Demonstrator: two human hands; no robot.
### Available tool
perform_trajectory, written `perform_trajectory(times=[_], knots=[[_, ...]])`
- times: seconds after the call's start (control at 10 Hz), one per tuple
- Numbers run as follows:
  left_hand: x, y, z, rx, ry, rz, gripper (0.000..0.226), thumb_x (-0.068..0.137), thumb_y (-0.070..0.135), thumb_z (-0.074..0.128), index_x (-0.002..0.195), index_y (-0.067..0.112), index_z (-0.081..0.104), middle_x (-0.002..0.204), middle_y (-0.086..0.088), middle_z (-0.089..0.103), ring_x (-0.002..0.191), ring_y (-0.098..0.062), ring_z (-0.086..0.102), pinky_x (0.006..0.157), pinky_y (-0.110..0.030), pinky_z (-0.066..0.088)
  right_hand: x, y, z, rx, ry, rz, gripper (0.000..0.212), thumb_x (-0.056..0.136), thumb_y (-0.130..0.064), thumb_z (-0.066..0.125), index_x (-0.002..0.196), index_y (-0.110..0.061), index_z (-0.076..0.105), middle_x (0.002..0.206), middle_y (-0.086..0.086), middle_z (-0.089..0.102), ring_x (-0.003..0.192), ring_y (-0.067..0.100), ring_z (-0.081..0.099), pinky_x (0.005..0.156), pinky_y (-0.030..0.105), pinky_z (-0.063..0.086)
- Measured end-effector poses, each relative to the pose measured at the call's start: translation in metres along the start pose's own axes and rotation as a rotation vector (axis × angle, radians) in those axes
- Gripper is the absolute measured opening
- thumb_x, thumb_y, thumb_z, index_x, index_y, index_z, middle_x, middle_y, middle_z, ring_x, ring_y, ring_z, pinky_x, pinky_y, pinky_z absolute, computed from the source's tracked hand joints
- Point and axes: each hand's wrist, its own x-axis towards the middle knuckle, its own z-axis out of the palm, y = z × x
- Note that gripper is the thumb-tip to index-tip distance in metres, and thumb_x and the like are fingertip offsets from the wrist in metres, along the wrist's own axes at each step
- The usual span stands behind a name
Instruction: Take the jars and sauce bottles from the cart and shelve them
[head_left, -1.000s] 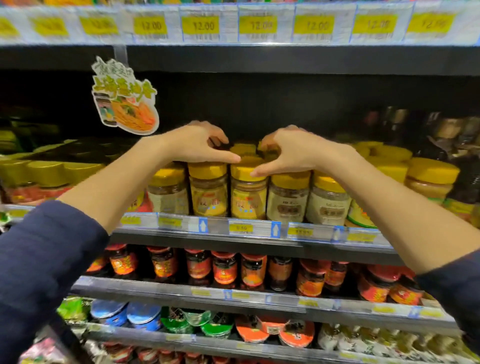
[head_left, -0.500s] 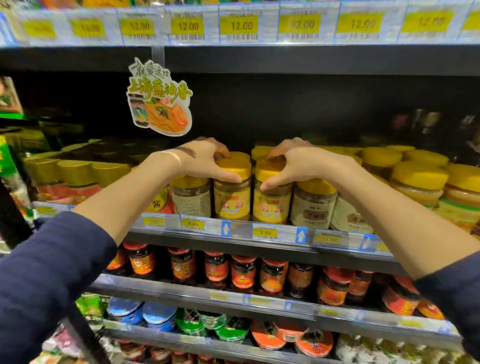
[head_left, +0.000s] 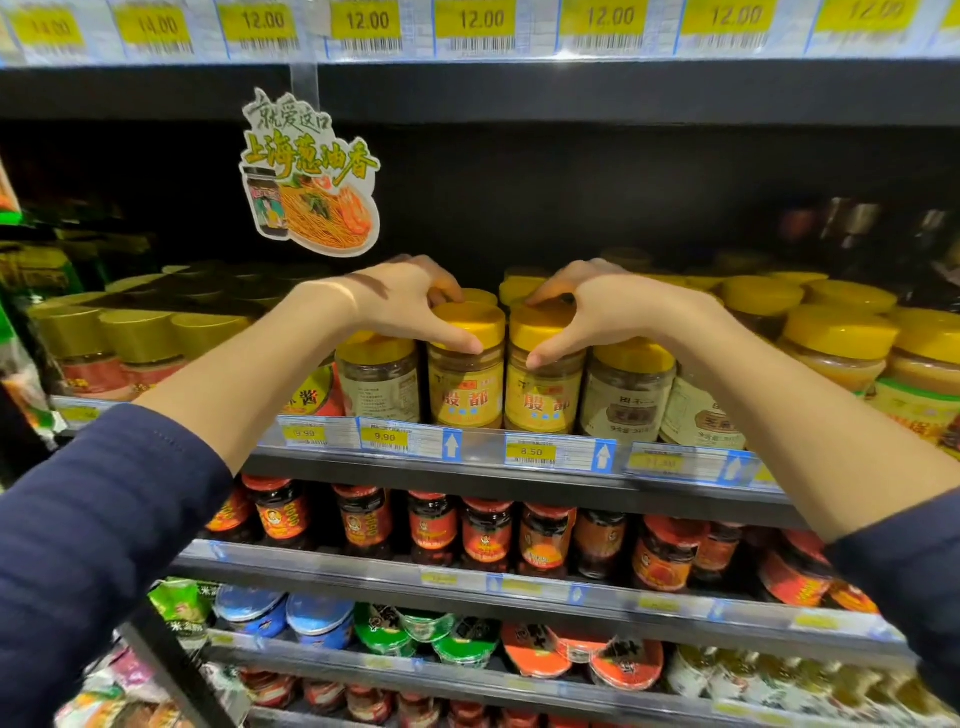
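Observation:
Two yellow-lidded jars with yellow labels stand side by side at the front of the middle shelf. My left hand grips the lid of the left yellow jar, thumb on its front and fingers behind. My right hand holds the lid of the right yellow jar the same way. Both jars rest upright on the shelf, touching each other. More yellow-lidded jars stand behind them, partly hidden by my hands.
Brown-labelled jars stand right of the pair, a darker jar on the left. Gold-lidded jars fill the far left. A promotional sign hangs above. Red-lidded sauce jars line the shelf below.
Both hands have pulled the two yellow jars forward to the shelf's front edge. The view has shifted, so the shelf now sits further right.

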Motion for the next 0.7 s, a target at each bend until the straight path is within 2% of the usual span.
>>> perform_trajectory(times=[0.2, 0.3, 0.4, 0.5, 0.6, 0.7], knots=[[-0.003, 0.001, 0.004, -0.012, -0.02, -0.018, 0.077, 0.069, 0.062, 0.065, 0.133, 0.025, 0.045, 0.134, -0.004, 0.05, 0.118, -0.022, 0.051, 0.094, -0.036, 0.048, -0.004, -0.001, 0.004, 0.033, 0.026, -0.017, 0.081, 0.072, -0.056, 0.068, 0.141, -0.027, 0.036, 0.147, 0.0, 0.032, 0.137, 0.022, 0.028, 0.102, 0.034, 0.036], [-0.004, 0.003, 0.005, 0.005, -0.029, -0.032, 0.077, 0.072, 0.061, 0.063, 0.135, 0.024, 0.042, 0.135, -0.005, 0.047, 0.119, -0.024, 0.049, 0.097, -0.04, 0.047, -0.007, -0.001, 0.01, 0.054, 0.059, -0.021, 0.086, 0.072, -0.055, 0.068, 0.144, -0.025, 0.031, 0.15, 0.002, 0.032, 0.139, 0.023, 0.027, 0.104, 0.035, 0.036], [-0.006, 0.008, 0.005, 0.03, -0.047, -0.057, 0.079, 0.077, 0.059, 0.059, 0.14, 0.02, 0.034, 0.138, -0.007, 0.046, 0.122, -0.027, 0.048, 0.099, -0.043, 0.045, -0.014, -0.003, 0.013, 0.035, 0.124, -0.041, 0.092, 0.074, -0.053, 0.068, 0.146, -0.019, 0.023, 0.149, 0.009, 0.037, 0.136, 0.027, 0.035, 0.105, 0.039, 0.039], [-0.02, 0.014, 0.009, 0.09, 0.032, -0.014, 0.083, 0.077, 0.064, 0.057, 0.142, 0.021, 0.03, 0.141, -0.007, 0.043, 0.125, -0.026, 0.046, 0.101, -0.045, 0.043, -0.031, -0.003, 0.012, 0.009, 0.176, -0.075, 0.091, 0.075, -0.051, 0.068, 0.147, -0.019, 0.021, 0.148, 0.011, 0.036, 0.133, 0.028, 0.04, 0.102, 0.041, 0.043], [-0.033, 0.024, 0.011, 0.138, 0.07, 0.026, 0.083, 0.079, 0.061, 0.056, 0.144, 0.018, 0.027, 0.144, -0.009, 0.039, 0.129, -0.026, 0.042, 0.104, -0.043, 0.04, -0.051, 0.0, 0.011, -0.014, 0.174, -0.082, 0.089, 0.076, -0.045, 0.07, 0.146, -0.018, 0.022, 0.147, 0.01, 0.037, 0.133, 0.027, 0.039, 0.103, 0.04, 0.041], [-0.055, 0.041, 0.017, 0.201, 0.141, 0.079, 0.081, 0.083, 0.056, 0.053, 0.146, 0.014, 0.023, 0.153, -0.01, 0.025, 0.139, -0.026, 0.028, 0.112, -0.042, 0.031, -0.083, 0.008, 0.012, -0.038, 0.18, -0.075, 0.091, 0.075, -0.038, 0.073, 0.147, -0.017, 0.021, 0.15, 0.009, 0.033, 0.137, 0.026, 0.034, 0.109, 0.041, 0.037]])
